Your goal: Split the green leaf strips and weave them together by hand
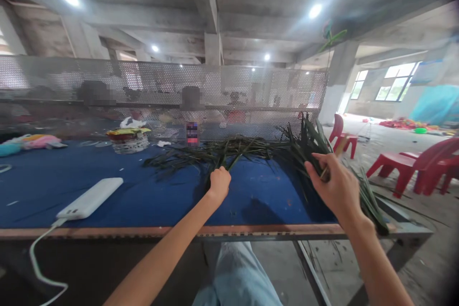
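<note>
My left hand [220,184] is closed round the gathered ends of some long green leaves [240,146], which fan out over the blue table. On the right, my right hand [335,189] reaches over a thicker bundle of green leaves [304,146] at the table's right end. A light brown, wooden-looking stick [342,145] passes through that hand and shows again by the palm. My right thumb and forefinger point forward, a little apart; the other fingers curl out of sight. Whether they also touch the bundle, I cannot tell.
A white power bank [91,197] with a cable lies at the left. Behind it stand a wrapped basket [128,139] and a red can-like item [192,135]. A perforated metal screen [161,81] runs along the back. Red plastic chairs [412,165] stand at the right.
</note>
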Tool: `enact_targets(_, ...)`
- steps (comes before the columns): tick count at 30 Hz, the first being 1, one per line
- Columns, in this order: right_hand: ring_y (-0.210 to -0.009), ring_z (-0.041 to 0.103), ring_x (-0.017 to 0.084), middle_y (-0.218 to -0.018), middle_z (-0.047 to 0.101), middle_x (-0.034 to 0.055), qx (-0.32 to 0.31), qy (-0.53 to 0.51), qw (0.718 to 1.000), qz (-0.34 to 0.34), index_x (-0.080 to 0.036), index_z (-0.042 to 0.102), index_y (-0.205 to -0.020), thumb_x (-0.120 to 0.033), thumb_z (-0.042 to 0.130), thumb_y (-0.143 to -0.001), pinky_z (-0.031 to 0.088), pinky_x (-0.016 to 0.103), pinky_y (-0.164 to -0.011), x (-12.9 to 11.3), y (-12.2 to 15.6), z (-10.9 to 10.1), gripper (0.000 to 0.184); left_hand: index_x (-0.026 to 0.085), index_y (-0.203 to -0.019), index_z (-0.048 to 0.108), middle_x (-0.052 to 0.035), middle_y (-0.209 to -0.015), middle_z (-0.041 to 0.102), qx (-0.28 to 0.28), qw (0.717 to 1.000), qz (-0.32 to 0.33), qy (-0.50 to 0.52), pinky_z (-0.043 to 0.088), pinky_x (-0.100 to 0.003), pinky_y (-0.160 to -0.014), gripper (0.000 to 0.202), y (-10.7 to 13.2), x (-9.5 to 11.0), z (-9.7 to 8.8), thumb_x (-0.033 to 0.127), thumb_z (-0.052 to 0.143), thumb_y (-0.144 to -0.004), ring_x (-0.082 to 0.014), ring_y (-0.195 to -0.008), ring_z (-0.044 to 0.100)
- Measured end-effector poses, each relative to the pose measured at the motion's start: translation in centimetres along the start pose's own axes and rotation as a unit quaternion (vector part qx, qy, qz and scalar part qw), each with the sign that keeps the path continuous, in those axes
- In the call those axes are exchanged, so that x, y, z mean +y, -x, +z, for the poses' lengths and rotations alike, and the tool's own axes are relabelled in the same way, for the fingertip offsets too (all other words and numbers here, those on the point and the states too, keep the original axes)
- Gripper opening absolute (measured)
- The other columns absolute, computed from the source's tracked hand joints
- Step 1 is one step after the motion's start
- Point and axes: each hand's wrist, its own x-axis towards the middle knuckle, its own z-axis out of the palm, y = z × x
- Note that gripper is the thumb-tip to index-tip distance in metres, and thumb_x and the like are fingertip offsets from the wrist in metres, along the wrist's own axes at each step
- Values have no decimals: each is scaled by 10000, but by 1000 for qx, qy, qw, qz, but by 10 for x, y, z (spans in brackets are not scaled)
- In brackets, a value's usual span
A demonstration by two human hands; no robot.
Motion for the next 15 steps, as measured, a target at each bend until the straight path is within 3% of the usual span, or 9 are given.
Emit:
enact_targets(2,-676,617,163,-836,663,42,-33,-52,998,-28,-202,577,-959,-450,526,-880,424,264,-636,-10,7,11,265,8,-990,622,-197,-978,584,3,1000,22,8,458,-334,-694,257,-1,-7,-10,11,527,-750,-292,-884,623)
enact_targets(3,-694,624,162,-853,668,43,-49,-80,995,-30,-206,570,-950,-444,531,-879,434,262,-651,-15,10,17,251,22,-988,615,-187,-976,584,29,999,32,21,460,-333,-681,242,0,-12,-18,25,498,-776,-281,-854,632)
enact_targets(6,-749,644,172,-875,685,40,-101,-177,979,-2,-221,548,-919,-457,559,-860,462,268,-693,-31,22,33,243,90,-969,573,-149,-970,585,176,977,27,115,459,-324,-626,196,5,-26,-50,116,406,-870,-231,-741,632)
enact_targets(8,-730,650,179,-861,694,33,-144,-243,959,31,-230,525,-869,-486,582,-837,474,278,-689,-45,28,45,265,149,-894,533,-86,-862,589,265,934,15,239,461,-307,-629,113,9,-34,-74,181,425,-886,-202,-707,619)
enact_targets(10,-745,659,199,-873,703,36,-181,-310,932,55,-235,494,-835,-521,614,-799,487,300,-702,-61,30,59,312,191,-808,483,-12,-695,546,299,857,21,418,456,-265,-581,95,13,-37,-94,239,455,-884,-156,-607,587)
enact_targets(13,-852,664,232,-890,699,43,-211,-441,867,95,-239,438,-775,-554,605,-789,500,338,-765,-85,22,77,357,209,-812,472,45,-568,507,241,684,38,687,424,-218,-462,144,19,-35,-109,339,515,-856,-112,-447,521)
enact_targets(15,-856,670,239,-855,692,42,-233,-536,799,140,-241,392,-729,-601,565,-793,517,359,-760,-98,13,85,404,205,-839,494,48,-562,534,201,594,39,778,411,-205,-424,183,22,-31,-110,375,560,-822,-102,-414,509)
